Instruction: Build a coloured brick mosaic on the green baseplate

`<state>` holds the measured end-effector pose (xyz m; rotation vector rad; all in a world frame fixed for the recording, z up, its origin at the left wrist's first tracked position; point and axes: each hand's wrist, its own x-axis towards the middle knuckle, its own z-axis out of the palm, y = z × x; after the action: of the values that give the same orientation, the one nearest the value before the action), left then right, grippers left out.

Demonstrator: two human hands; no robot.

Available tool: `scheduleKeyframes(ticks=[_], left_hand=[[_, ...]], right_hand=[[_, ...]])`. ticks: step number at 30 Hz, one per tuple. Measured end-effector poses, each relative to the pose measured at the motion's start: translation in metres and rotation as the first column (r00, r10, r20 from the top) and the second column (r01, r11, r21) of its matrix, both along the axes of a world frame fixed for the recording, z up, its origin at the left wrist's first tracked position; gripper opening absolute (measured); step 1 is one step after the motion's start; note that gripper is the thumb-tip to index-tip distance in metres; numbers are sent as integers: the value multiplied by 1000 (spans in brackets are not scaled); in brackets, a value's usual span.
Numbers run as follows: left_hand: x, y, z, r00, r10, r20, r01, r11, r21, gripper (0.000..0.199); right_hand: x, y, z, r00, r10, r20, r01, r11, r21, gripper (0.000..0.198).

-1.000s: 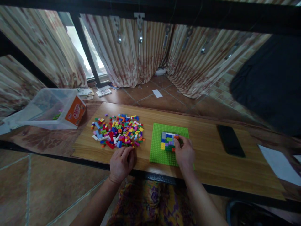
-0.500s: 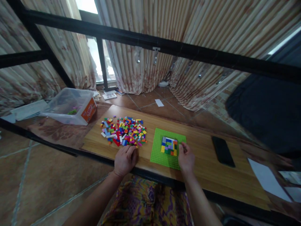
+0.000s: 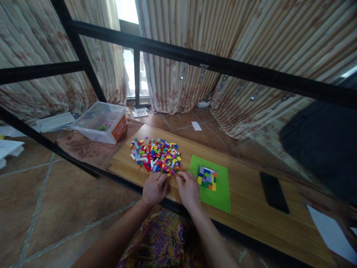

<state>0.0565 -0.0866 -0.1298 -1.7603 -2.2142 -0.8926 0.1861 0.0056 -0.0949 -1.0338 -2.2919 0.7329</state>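
Left hand (image 3: 155, 190): fingers curled beside loose bricks (image 3: 160, 154); grip unclear.
Right hand (image 3: 189, 191): fingers curled, hold unclear.
Green baseplate (image 3: 221, 195): carries joined bricks (image 3: 206, 183).

**Mostly ones, a single pair, and a crowd**

Two hands sit at the near edge of the wooden surface (image 3: 247, 203): one left hand (image 3: 155, 189), one right hand (image 3: 189, 189). Toward the left end lies one heap of loose bricks (image 3: 157, 154) (too small and overlapped for an honest tally). Right of that, one green baseplate (image 3: 223, 197) bears one cluster of bricks (image 3: 207, 179), their number too blurred to give. Nearer the right end lies one black phone (image 3: 275, 191). Beyond the left end stands one clear bin (image 3: 92, 133).
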Motion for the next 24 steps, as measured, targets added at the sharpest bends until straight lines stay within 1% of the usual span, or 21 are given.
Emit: scheduleKeyframes(ticks=[2, 4, 7, 10, 12, 15, 17, 21, 24], left_hand=[[0, 0, 1, 1000, 0, -2, 0, 1000, 1, 13], [0, -1, 2, 1000, 1, -6, -1, 1000, -5, 11], [-1, -1, 3, 1000, -5, -13, 4, 1000, -18, 10], [-2, -1, 4, 1000, -11, -15, 11, 1000, -16, 12], [-2, -1, 4, 1000, -16, -15, 16, 1000, -10, 13], [-3, -1, 4, 1000, -18, -23, 18, 1000, -4, 12], [-3, 0, 4, 999, -10, -37, 10, 1000, 2, 12], [-2, 0, 5, 997, 7, -72, -6, 1000, 17, 12], [-2, 1, 6, 996, 10, -87, -8, 1000, 26, 12]], right_hand=[[-13, -1, -1, 996, 13, 83, -17, 999, 46, 21], [-23, -1, -3, 989, -1, 150, -12, 996, 91, 19], [-31, -1, -6, 978, -37, 207, 11, 992, 125, 18], [-31, -2, -7, 980, -38, 196, 18, 995, 103, 20], [-26, -3, -6, 990, -30, 140, 22, 998, 65, 21], [-10, -7, 2, 999, -37, 6, 37, 999, -15, 21], [7, -8, 7, 994, -80, -77, 74, 994, -78, 21], [52, 0, 9, 958, -243, -153, 217, 962, -167, 23], [86, 15, 3, 908, -380, -176, 344, 917, -204, 28]])
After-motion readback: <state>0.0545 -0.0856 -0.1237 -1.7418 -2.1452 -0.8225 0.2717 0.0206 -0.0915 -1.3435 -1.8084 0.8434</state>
